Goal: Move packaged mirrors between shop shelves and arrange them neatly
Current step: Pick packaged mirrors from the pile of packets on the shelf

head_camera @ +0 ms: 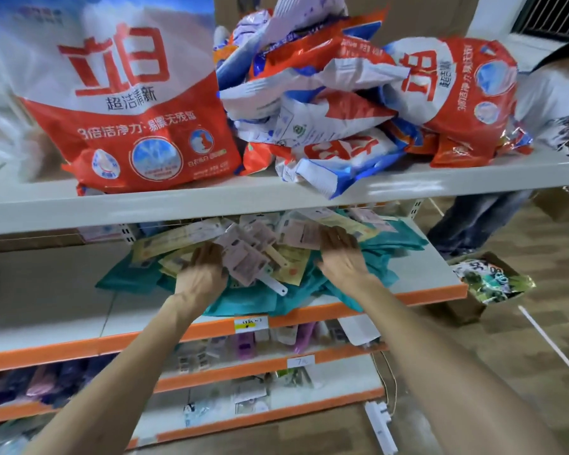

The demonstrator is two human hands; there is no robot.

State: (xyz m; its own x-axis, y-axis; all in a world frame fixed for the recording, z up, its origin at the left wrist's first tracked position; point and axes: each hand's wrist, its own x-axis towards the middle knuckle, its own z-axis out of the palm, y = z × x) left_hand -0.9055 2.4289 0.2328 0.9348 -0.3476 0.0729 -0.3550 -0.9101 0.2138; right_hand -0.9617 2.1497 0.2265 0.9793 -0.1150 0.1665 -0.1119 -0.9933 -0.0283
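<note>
Left hand [202,270]: fingers curl down into mirror packets [247,254], grip unclear. Right hand [342,254]: fingers flat on them. Packets heaped loose on teal cloth [138,277] overhanging shelf [434,295] edge. Risk: 1 sideways sweep drags cloth, spilling packets.

**Non-task clutter**

Up top: big red-white detergent bag [122,103] upright at left, heap of crumpled detergent bags [322,103] beside it, one more bag [457,100] lying on its side at right. Lower: teal cloth [276,298], handwritten price tag [250,323] on orange edge. On wood floor [559,251]: white power strip [380,425], cardboard box [463,311] holding printed packets. Second person [552,103] far right.
</note>
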